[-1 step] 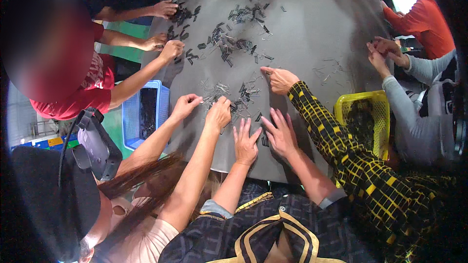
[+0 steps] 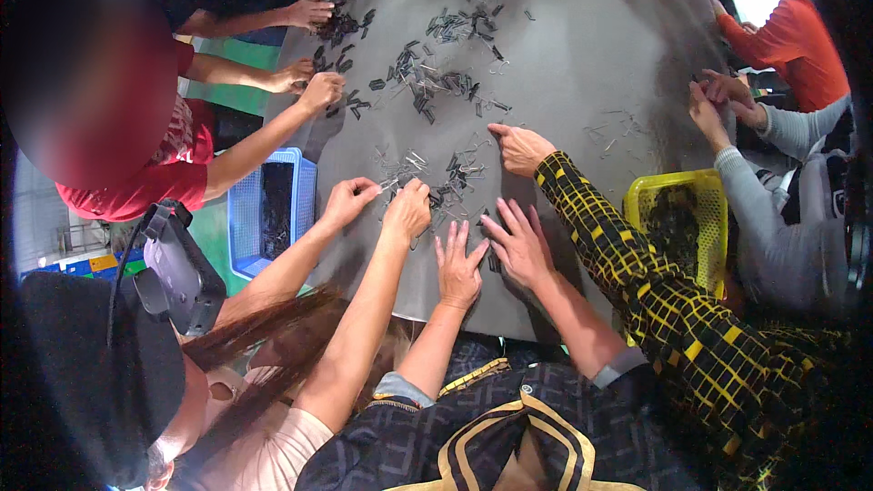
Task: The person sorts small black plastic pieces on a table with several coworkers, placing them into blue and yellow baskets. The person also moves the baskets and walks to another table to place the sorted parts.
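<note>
Resting yr L hand [image 2: 460,275] & R hand [image 2: 522,247], splayed, on broad grey table [image 2: 582,55]
Small oblong black pcs [image 2: 443,195] @ L hand's 12 o'clock

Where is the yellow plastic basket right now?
In the head view, the yellow basket sits at right by the grey table, beside a co-worker's black-and-yellow checked sleeve, right of the person's right hand.

Dark pieces [image 2: 427,86] strewn across a gray table [image 2: 591,45]

At the near side, the person's left hand [image 2: 457,273] and right hand [image 2: 522,244] lie spread, palm-down, near the pieces. Just left, a co-worker's hands [image 2: 406,211] work among thin metal strips [image 2: 416,161]; to the right, another's hand [image 2: 526,151] reaches from a checked sleeve [image 2: 609,227]. A blue basket [image 2: 242,218] stands at left, a yellow basket [image 2: 718,241] at right.
</note>
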`<state>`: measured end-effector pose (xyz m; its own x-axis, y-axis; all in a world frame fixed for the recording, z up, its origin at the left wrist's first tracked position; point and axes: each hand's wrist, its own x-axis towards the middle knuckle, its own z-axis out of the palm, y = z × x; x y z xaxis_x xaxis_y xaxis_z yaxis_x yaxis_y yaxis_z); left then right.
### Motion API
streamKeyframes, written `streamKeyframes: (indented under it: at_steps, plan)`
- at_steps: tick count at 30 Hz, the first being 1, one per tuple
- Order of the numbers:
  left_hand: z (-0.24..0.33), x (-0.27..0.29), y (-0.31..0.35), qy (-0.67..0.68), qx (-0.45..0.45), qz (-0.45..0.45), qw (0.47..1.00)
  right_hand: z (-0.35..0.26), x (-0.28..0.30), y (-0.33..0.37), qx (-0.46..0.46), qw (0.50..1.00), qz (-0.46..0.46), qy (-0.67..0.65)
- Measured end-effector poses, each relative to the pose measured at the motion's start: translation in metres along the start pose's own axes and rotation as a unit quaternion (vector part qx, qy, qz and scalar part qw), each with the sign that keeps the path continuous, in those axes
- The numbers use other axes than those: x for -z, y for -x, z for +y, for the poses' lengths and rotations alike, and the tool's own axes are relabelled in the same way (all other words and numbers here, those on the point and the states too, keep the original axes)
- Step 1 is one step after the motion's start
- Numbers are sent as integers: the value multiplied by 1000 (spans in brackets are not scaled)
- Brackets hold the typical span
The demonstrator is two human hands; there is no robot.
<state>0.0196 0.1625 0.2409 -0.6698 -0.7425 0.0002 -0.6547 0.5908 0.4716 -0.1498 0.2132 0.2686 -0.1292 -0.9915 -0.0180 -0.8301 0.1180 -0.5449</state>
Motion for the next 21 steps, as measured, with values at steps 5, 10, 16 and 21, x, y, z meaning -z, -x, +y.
streamKeyframes:
  at_steps: [5,10,16,21]
  plan:
    - [-11,5,-5,-52,60,0,997,11,5,1,-74,997,-3,-27]
    - [-8,1,-25,-3,73,0,997,15,-24,72,-138,989,30,-44]
    - [4,-1,-22,-1,-41,-25,999,3,-24,76,-141,990,14,-7]
    - [4,-2,-38,-27,21,-46,998,-2,-28,69,-85,996,-37,1]
